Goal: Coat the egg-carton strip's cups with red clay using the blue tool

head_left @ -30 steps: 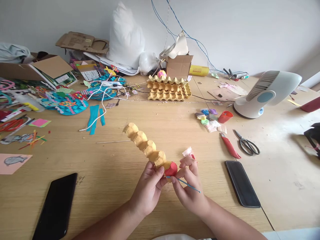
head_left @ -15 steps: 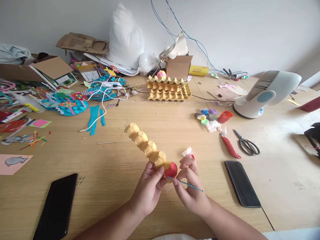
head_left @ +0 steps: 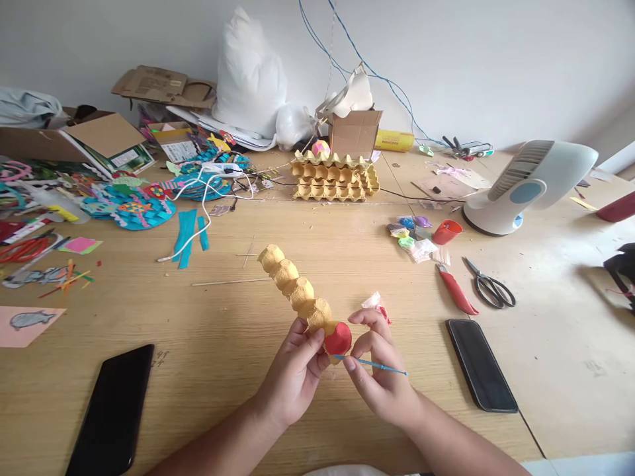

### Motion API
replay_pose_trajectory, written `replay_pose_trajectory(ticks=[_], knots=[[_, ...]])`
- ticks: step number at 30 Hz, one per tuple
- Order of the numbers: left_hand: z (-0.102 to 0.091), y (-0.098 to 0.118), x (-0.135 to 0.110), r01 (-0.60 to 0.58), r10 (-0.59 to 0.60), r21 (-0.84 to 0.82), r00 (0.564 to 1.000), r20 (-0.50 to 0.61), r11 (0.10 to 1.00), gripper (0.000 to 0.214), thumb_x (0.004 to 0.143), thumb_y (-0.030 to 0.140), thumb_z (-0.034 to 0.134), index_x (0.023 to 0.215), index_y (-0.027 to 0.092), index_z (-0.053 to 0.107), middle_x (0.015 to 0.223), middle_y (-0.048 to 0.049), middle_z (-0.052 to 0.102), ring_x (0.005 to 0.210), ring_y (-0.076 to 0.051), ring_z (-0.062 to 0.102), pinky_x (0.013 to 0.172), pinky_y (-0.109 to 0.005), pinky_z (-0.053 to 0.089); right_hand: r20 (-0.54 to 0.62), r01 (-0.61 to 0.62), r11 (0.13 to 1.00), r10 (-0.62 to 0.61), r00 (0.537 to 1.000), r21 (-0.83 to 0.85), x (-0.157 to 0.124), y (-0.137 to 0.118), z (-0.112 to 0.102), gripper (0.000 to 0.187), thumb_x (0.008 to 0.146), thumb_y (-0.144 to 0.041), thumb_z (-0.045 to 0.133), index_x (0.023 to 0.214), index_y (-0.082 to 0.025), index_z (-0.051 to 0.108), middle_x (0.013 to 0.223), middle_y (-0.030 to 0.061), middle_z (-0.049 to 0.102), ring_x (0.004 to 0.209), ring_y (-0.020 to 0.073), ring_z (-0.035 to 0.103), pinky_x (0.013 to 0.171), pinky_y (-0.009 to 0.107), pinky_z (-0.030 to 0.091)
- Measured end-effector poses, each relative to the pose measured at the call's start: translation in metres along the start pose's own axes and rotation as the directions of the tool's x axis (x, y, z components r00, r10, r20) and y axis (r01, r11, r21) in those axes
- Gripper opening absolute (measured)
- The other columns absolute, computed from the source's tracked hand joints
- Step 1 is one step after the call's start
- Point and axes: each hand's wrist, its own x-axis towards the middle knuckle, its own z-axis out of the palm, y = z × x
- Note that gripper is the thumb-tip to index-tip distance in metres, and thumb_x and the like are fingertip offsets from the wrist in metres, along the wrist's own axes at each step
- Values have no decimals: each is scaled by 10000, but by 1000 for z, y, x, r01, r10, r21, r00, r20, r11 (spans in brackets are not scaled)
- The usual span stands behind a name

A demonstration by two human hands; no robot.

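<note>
A strip of yellow egg-carton cups (head_left: 295, 287) juts up and to the left, with a red-painted cup (head_left: 338, 338) at its near end. My left hand (head_left: 294, 375) is closed round that near end, thumb against the red cup. Just to the right, my right hand (head_left: 378, 371) pinches a thin blue brush (head_left: 377, 365) whose tip touches the red cup's lower edge. A small pink-and-clear wrapper (head_left: 374, 303) lies right behind my right hand.
Two black phones lie on the wooden table, one at the near left (head_left: 113, 413) and one at the right (head_left: 481, 372). Scissors (head_left: 489, 284), a red knife (head_left: 456, 289), a red cup (head_left: 446, 231), a white fan (head_left: 528, 185), stacked egg trays (head_left: 333, 177) and paper crafts (head_left: 133, 205) surround the middle.
The egg-carton strip's far end has swung slightly to the right. The brush handle has tilted flatter and shifted a little right in my right hand.
</note>
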Motion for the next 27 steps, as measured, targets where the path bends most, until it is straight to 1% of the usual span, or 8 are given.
replay_pose_trajectory(ticks=[2,4,7,9,14,17,22,27], knots=[[-1,1,1,11,-11,-10,1000,8,1000,240,924,198,708,1152,258,663,1054,-4,756,912,-108,720,768,-200,580,28,-17,1000,17,999,23,1,-1,-1,132,918,-157,629,873,-239,536,1364,109,550,1301,298,523,1065,479,425],[-2,2,2,22,-21,-20,1000,18,1000,239,925,199,706,1157,247,672,1077,-14,753,928,-107,717,790,-203,581,42,-34,998,32,999,52,2,-2,-1,135,930,-155,625,880,-242,535,1396,111,584,1305,295,554,1061,470,443],[-2,3,2,36,-36,-26,999,25,999,234,928,209,703,1158,239,683,1102,-20,749,932,-108,713,799,-208,582,48,-35,995,30,998,96,3,-3,0,135,938,-146,618,897,-247,539,1340,106,639,1227,274,622,1010,440,492],[-1,3,1,41,-40,-25,999,30,999,230,923,213,707,1151,238,688,1094,-19,749,923,-111,713,792,-211,584,37,-30,994,27,999,104,3,-4,1,136,937,-137,618,909,-248,543,1320,105,647,1201,267,637,993,431,505],[-1,2,0,39,-38,-16,998,43,999,249,916,208,714,1160,251,688,1074,-16,751,924,-114,715,789,-207,581,16,-25,996,24,1000,80,1,-3,3,156,933,-103,606,923,-246,543,1276,103,651,1181,255,638,984,424,509],[-2,1,1,37,-36,-11,999,27,999,249,898,206,735,1139,252,689,1068,-15,751,927,-116,718,792,-209,582,6,-23,998,23,1000,65,0,-4,3,162,934,-97,604,916,-242,536,1272,106,650,1169,252,641,967,416,520],[-1,1,2,34,-34,5,999,12,999,251,905,213,730,1149,244,680,1054,-16,749,915,-114,718,770,-202,576,24,-36,995,34,999,88,0,-5,2,131,948,-122,598,921,-238,542,1302,117,641,1150,254,659,961,420,535],[0,2,2,32,-32,10,999,32,999,248,911,209,725,1152,245,680,1071,-12,753,919,-107,718,789,-196,570,-19,-33,998,34,999,61,0,-4,3,137,948,-113,593,927,-238,543,1270,115,668,1166,261,657,960,421,537]])
